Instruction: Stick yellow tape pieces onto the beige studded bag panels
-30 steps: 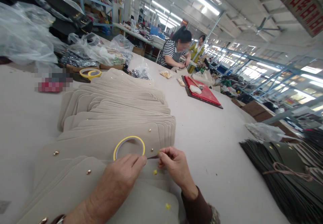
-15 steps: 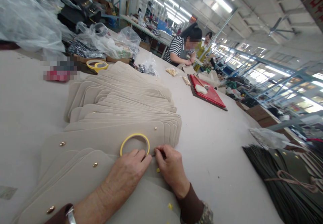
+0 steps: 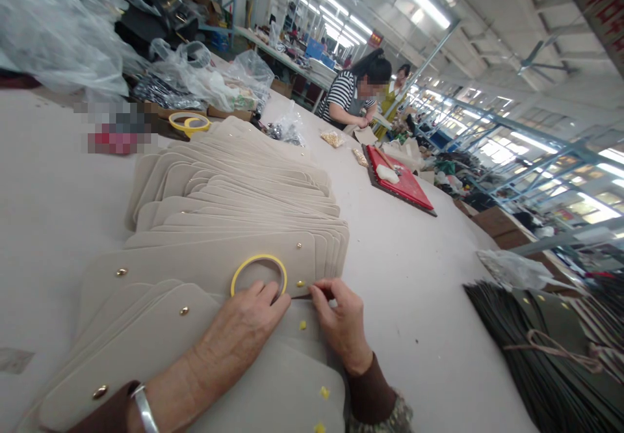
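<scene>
My left hand (image 3: 260,313) is closed on the lower rim of a thin roll of yellow tape (image 3: 259,257), which stands on edge over a beige panel (image 3: 209,262). To its right, my right hand (image 3: 340,313) pinches thumb and forefinger together at the panel's lower right edge; what lies between the fingertips is too small to make out. Just left of those fingertips a small yellow bit (image 3: 300,284) sits on the panel, below a metal stud (image 3: 299,246). Under my wrists, more beige panels (image 3: 283,387) carry small yellow tape pieces (image 3: 325,392).
Behind lies a fanned stack of beige panels (image 3: 244,189). Further back are yellow tape rolls (image 3: 189,123), plastic bags (image 3: 195,75) and a red board (image 3: 404,183). Dark tied strips (image 3: 507,348) lie at the right. A person in stripes (image 3: 348,98) works across the table.
My right hand has shifted slightly right along the panel edge, uncovering the small yellow bit. My left hand stays at the tape roll, nearly unmoved.
</scene>
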Available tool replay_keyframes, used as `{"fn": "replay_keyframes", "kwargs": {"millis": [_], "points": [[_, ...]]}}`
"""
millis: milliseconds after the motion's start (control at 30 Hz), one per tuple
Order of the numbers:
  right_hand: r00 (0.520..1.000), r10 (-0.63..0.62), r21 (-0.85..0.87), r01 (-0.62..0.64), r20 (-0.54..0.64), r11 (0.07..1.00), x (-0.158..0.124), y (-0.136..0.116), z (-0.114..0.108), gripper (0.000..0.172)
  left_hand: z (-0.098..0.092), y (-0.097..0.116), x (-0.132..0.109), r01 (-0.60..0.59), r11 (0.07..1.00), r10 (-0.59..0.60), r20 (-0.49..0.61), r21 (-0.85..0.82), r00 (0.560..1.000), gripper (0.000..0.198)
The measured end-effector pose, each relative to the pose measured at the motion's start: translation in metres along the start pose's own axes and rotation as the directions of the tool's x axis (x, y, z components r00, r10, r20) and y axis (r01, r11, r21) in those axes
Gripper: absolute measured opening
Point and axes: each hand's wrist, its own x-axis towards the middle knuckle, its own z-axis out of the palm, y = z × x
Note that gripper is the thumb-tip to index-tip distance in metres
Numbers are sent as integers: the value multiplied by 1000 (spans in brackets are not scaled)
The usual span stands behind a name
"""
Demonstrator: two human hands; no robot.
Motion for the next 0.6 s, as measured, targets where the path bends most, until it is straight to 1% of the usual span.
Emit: {"fn": "replay_keyframes", "kwargs": {"millis": [67,100,167,300,400,500,600], "points": [[988,-149,-67,151,39,986,-3,1,1,15,1,0,0,11,1000,-11,5,8,1000,22],[980,-192,-94,197,58,976,-4,0,3,16,1,1,0,15,1000,-15,7,11,1000,22],[975,-212,-154,221,70,963,-4,-1,9,18,1,0,1,17,1000,-17,1,15,1000,24],[987,-158,-235,163,37,958,1,-4,18,18,0,-2,2,-5,1000,5,-22,2,1000,25],[990,-131,-260,138,45,956,6,-8,20,17,-1,-3,1,-26,1000,26,-36,-4,999,24],[993,-81,-309,105,91,945,12,-14,18,15,0,-4,-2,-44,999,43,-64,-21,997,24],[985,0,-383,68,174,921,16,-21,11,12,2,-4,-7,-78,995,71,-103,-62,992,25]]}}
